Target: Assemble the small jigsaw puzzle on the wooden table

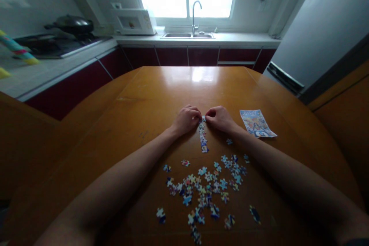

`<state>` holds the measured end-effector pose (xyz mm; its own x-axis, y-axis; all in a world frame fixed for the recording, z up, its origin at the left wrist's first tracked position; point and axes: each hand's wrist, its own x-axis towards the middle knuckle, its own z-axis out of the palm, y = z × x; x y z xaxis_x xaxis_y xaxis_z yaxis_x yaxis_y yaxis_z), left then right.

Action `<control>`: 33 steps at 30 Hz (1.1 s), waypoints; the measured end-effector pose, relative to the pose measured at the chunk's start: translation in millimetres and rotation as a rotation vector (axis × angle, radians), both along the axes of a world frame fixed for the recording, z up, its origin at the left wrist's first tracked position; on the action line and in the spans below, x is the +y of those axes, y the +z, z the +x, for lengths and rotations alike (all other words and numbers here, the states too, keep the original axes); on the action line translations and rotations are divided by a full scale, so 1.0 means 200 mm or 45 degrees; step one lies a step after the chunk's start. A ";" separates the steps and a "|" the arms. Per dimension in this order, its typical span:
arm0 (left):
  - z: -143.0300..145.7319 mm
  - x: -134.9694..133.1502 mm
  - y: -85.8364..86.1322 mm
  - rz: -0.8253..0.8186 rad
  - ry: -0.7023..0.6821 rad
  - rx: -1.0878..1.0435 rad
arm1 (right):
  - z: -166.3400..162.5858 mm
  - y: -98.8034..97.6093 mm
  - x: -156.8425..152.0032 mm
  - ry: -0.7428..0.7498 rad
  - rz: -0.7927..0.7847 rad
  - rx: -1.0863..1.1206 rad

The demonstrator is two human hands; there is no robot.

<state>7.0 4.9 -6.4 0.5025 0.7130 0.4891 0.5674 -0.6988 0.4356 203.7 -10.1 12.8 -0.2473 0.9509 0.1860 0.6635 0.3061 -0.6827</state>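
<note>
A narrow strip of joined jigsaw pieces (203,136) lies on the wooden table, running away from me. At its far end, my left hand (188,118) touches the left side with fingers curled together. My right hand (219,118) pinches at the right side of the same end, where a pale puzzle piece (203,118) shows between the fingertips. Closer to me spreads a loose heap of jigsaw pieces (209,188), mostly blue, white and yellow. One single piece (229,141) sits beneath my right forearm's inner side.
A printed picture sheet (257,123) lies right of my right hand on the wooden table (138,103). Beyond the table are a counter with a sink (188,35), a white microwave (134,22) and a stove with a dark pan (73,25). A fridge (314,27) stands at right.
</note>
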 end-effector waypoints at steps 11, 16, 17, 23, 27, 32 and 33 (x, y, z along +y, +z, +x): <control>0.00 0.01 -0.02 0.003 -0.026 -0.014 | 0.00 0.00 0.00 0.042 0.032 -0.055; 0.00 0.02 -0.02 0.010 -0.025 -0.021 | 0.00 0.00 -0.01 0.018 0.041 -0.094; 0.00 0.02 -0.02 0.010 -0.025 -0.021 | -0.01 0.01 -0.01 0.022 0.042 -0.099; 0.00 0.01 -0.02 0.007 -0.034 -0.012 | -0.01 -0.02 -0.01 0.035 0.070 -0.015; 0.00 0.00 -0.01 0.008 -0.046 -0.004 | 0.04 -0.06 0.04 -0.185 0.186 0.201; 0.01 -0.01 0.00 0.031 -0.023 -0.040 | 0.10 -0.10 0.09 -0.343 0.214 0.306; 0.01 -0.01 0.00 0.039 -0.020 -0.051 | 0.11 -0.11 0.09 -0.336 0.213 0.303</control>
